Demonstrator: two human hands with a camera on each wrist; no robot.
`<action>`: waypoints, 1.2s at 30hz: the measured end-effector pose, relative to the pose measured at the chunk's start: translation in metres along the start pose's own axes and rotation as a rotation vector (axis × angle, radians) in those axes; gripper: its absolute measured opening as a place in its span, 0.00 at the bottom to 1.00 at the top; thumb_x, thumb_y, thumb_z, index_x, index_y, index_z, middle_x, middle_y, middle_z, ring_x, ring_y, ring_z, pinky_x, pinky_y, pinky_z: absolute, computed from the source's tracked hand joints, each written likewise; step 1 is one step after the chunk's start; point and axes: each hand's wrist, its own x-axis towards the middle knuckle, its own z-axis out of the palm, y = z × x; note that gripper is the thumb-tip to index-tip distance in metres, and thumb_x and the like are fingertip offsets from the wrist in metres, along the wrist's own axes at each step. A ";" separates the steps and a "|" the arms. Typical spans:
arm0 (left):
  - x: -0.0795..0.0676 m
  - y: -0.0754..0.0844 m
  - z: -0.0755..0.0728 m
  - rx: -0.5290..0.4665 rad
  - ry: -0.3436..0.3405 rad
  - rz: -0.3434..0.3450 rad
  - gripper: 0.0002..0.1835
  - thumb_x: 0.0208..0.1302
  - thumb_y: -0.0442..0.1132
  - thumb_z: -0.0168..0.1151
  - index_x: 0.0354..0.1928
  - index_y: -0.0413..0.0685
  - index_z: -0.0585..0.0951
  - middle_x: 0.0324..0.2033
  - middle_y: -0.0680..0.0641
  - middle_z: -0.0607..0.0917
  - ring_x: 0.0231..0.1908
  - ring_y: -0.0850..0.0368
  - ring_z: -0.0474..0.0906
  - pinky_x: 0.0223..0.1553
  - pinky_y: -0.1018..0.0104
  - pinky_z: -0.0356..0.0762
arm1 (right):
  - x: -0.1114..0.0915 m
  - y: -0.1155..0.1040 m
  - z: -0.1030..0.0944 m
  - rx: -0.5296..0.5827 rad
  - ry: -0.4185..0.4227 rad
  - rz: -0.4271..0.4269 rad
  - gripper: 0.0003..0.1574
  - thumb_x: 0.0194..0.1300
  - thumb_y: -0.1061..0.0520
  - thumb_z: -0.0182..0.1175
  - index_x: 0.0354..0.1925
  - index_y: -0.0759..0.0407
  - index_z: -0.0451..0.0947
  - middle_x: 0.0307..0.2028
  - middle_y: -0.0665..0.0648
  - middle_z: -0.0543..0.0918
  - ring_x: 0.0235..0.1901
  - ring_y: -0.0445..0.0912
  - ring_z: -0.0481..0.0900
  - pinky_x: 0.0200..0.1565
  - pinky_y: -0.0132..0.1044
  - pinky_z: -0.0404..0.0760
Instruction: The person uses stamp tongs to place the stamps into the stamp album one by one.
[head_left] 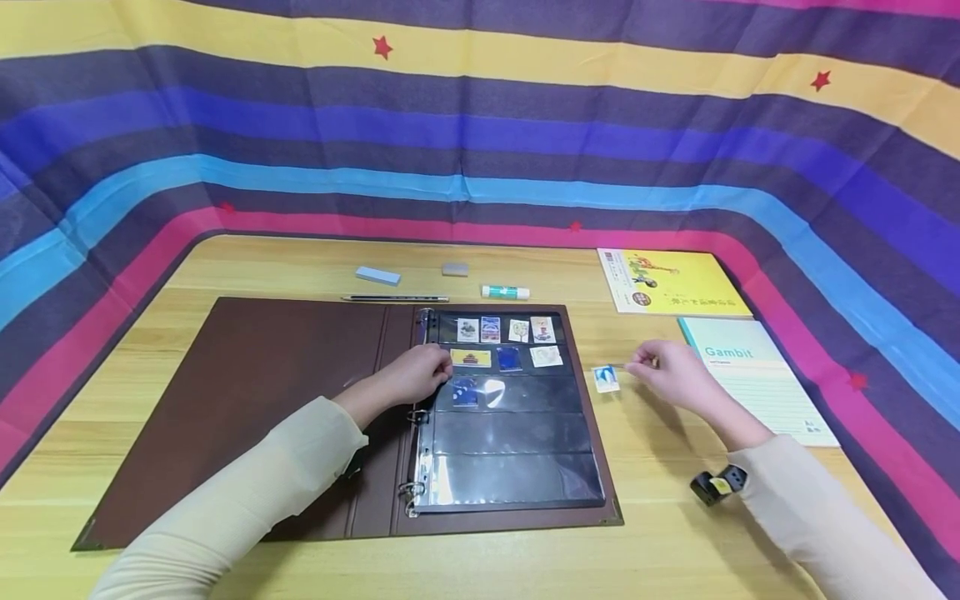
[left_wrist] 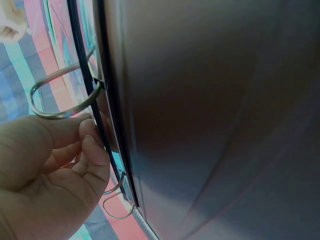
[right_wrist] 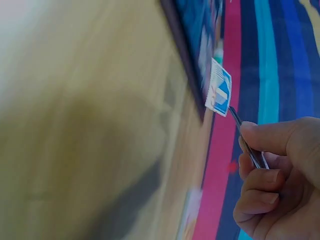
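Observation:
My right hand (head_left: 675, 375) pinches a pair of metal tweezers (right_wrist: 245, 135). At their tips is a blue and white stamp (head_left: 606, 379), held over the wood just right of the stamp album (head_left: 300, 400). My left hand (head_left: 416, 375) is at the ring side of the black pocket page (head_left: 510, 433), thumb and fingertips together on its edge, close to a yellow stamp (head_left: 471, 358). In the left wrist view those fingertips (left_wrist: 90, 142) are beside a metal ring (left_wrist: 60, 115). Several stamps fill the upper rows, and a dark blue stamp (head_left: 465, 392) sits in the third.
Behind the album lie a pencil (head_left: 395, 298), a pale blue block (head_left: 378, 275), a grey eraser (head_left: 454, 269) and a glue stick (head_left: 505, 292). A yellow book (head_left: 682, 283) and a Gambit notebook (head_left: 757, 383) lie to the right. A striped cloth (head_left: 465, 125) borders the table.

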 end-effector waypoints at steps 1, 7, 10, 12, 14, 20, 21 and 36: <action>0.000 0.000 0.000 0.000 0.000 0.000 0.04 0.54 0.31 0.51 0.25 0.44 0.73 0.23 0.53 0.70 0.26 0.60 0.65 0.29 0.68 0.65 | 0.006 -0.008 0.002 0.007 -0.003 -0.003 0.07 0.51 0.57 0.56 0.20 0.58 0.72 0.16 0.49 0.71 0.15 0.41 0.64 0.18 0.33 0.65; -0.001 -0.002 -0.001 -0.008 0.005 0.020 0.04 0.54 0.31 0.51 0.24 0.45 0.73 0.22 0.53 0.69 0.26 0.60 0.65 0.28 0.69 0.65 | 0.040 -0.053 0.024 0.045 0.015 -0.038 0.06 0.50 0.58 0.57 0.21 0.58 0.72 0.18 0.51 0.72 0.17 0.42 0.65 0.21 0.34 0.65; -0.001 -0.002 -0.001 -0.013 0.013 0.030 0.04 0.54 0.31 0.51 0.24 0.45 0.72 0.22 0.53 0.69 0.26 0.60 0.65 0.28 0.69 0.65 | 0.055 -0.067 0.038 0.041 0.030 -0.057 0.06 0.49 0.59 0.58 0.20 0.58 0.72 0.18 0.50 0.72 0.17 0.42 0.65 0.23 0.34 0.65; -0.001 -0.002 -0.001 -0.018 0.016 0.039 0.04 0.54 0.30 0.51 0.24 0.44 0.72 0.22 0.53 0.69 0.25 0.60 0.65 0.28 0.69 0.65 | 0.063 -0.073 0.048 0.026 0.027 -0.066 0.06 0.49 0.59 0.58 0.20 0.58 0.72 0.17 0.49 0.72 0.17 0.41 0.66 0.23 0.33 0.65; -0.001 -0.002 0.000 -0.017 0.020 0.048 0.04 0.54 0.30 0.51 0.24 0.44 0.72 0.22 0.53 0.69 0.25 0.60 0.65 0.28 0.69 0.64 | 0.070 -0.078 0.056 0.012 0.026 -0.072 0.06 0.49 0.59 0.58 0.19 0.58 0.72 0.17 0.49 0.72 0.17 0.41 0.66 0.23 0.33 0.65; 0.000 -0.004 0.000 -0.010 0.027 0.060 0.05 0.53 0.30 0.52 0.23 0.45 0.72 0.22 0.53 0.69 0.26 0.60 0.64 0.28 0.69 0.64 | 0.076 -0.092 0.074 -0.020 0.025 -0.083 0.06 0.48 0.58 0.58 0.19 0.57 0.72 0.16 0.48 0.72 0.18 0.42 0.67 0.23 0.33 0.65; -0.001 -0.004 0.000 -0.009 0.029 0.059 0.05 0.53 0.30 0.52 0.23 0.45 0.72 0.22 0.53 0.69 0.26 0.60 0.64 0.29 0.69 0.64 | 0.076 -0.094 0.076 -0.027 0.022 -0.078 0.06 0.48 0.57 0.58 0.19 0.56 0.72 0.16 0.48 0.71 0.19 0.41 0.67 0.23 0.33 0.65; -0.001 -0.004 0.000 -0.009 0.045 0.070 0.05 0.53 0.31 0.52 0.23 0.45 0.72 0.22 0.53 0.69 0.25 0.60 0.64 0.28 0.69 0.64 | 0.056 -0.093 0.071 -0.039 -0.147 -0.077 0.09 0.48 0.56 0.59 0.16 0.54 0.71 0.16 0.46 0.71 0.17 0.40 0.67 0.23 0.32 0.65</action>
